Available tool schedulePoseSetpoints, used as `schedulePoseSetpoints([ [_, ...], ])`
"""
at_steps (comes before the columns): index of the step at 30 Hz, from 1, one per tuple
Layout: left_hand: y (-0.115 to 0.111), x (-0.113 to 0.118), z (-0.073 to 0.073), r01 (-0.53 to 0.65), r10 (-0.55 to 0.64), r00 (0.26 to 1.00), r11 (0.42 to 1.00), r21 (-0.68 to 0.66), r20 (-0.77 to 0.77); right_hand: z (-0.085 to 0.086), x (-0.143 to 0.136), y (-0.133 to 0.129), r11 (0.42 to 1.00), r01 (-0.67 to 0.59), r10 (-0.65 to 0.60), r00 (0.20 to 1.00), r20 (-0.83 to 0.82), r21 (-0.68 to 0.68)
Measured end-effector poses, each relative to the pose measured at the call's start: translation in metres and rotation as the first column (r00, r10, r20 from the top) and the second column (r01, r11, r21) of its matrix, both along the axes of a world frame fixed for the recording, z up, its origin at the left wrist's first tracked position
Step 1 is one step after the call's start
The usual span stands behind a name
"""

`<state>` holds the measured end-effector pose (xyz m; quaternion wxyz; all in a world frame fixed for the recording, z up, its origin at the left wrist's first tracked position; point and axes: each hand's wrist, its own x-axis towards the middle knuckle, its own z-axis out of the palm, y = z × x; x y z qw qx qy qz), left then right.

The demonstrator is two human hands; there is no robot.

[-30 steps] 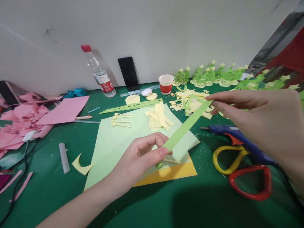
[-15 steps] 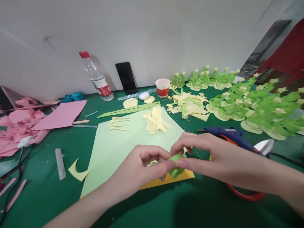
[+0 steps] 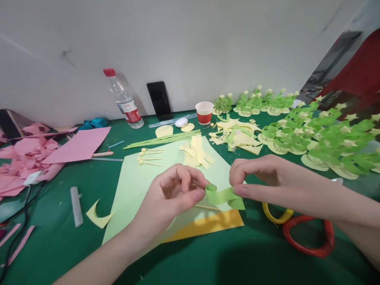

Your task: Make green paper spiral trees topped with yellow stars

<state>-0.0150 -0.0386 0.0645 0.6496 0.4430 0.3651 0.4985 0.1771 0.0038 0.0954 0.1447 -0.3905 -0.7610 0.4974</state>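
A curled green paper strip (image 3: 221, 196) spans the space between my two hands. My left hand (image 3: 175, 198) has thumb and index finger closed at its curled left end. My right hand (image 3: 270, 182) pinches the other end between thumb and fingers. Under the strip shows a thin pale yellow stick (image 3: 209, 207); whether my left hand also holds it is hidden. Below lie a light green sheet (image 3: 142, 186) and an orange sheet (image 3: 204, 228). On the green sheet rest several thin yellow paper stems (image 3: 151, 162) with knobbed ends and a pile of pale yellow strips (image 3: 196, 152).
Scissors with red and yellow handles (image 3: 308, 247) lie by my right forearm. Rows of green paper plants (image 3: 332, 134) stand at right, near paper scraps (image 3: 237, 134). A paper cup (image 3: 204, 114), phone (image 3: 159, 101) and bottle (image 3: 127, 105) line the wall. Pink paper (image 3: 80, 144) lies left.
My hands have moved apart, my right hand to the right, and the green strip now stretches out between them. The scissors' handles show more; the glue gun is now hidden behind my right hand.
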Motion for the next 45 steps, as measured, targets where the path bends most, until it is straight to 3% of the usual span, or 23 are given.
schedulePoseSetpoints([
  [6,0.0,0.002,-0.002,0.166,-0.156,0.983,0.981,-0.105,0.096,-0.002,-0.004,-0.003,0.999,0.017,-0.018,1.0,0.023,0.03],
  [12,0.003,0.001,0.0,0.003,-0.022,0.994,0.984,-0.176,-0.105,-0.003,0.002,-0.001,0.991,0.02,-0.022,1.0,0.019,0.13],
  [20,0.012,-0.005,-0.004,-0.06,0.009,0.961,0.983,-0.176,-0.275,0.005,0.022,0.007,0.975,0.025,-0.024,1.0,-0.008,0.221],
  [26,0.009,0.003,-0.004,0.027,-0.054,0.928,0.997,-0.079,-0.369,-0.006,0.009,0.001,0.99,-0.099,0.081,0.982,0.173,0.1],
  [31,0.005,0.004,-0.008,0.041,-0.068,0.946,0.995,-0.09,-0.316,-0.02,-0.012,-0.009,0.991,-0.101,0.095,0.994,0.061,0.092],
  [37,0.008,-0.002,-0.005,0.041,-0.091,0.962,0.98,-0.194,-0.255,-0.008,-0.002,-0.003,0.989,-0.128,0.123,0.99,0.069,0.075],
  [42,0.011,-0.001,0.001,0.088,-0.13,0.883,0.99,-0.113,-0.45,-0.001,0.014,0.005,0.985,-0.151,0.137,0.977,0.161,0.079],
  [45,0.01,0.001,-0.002,0.1,-0.121,0.881,0.992,-0.07,-0.456,-0.001,0.015,0.003,0.977,-0.188,0.163,0.963,0.213,0.101],
])
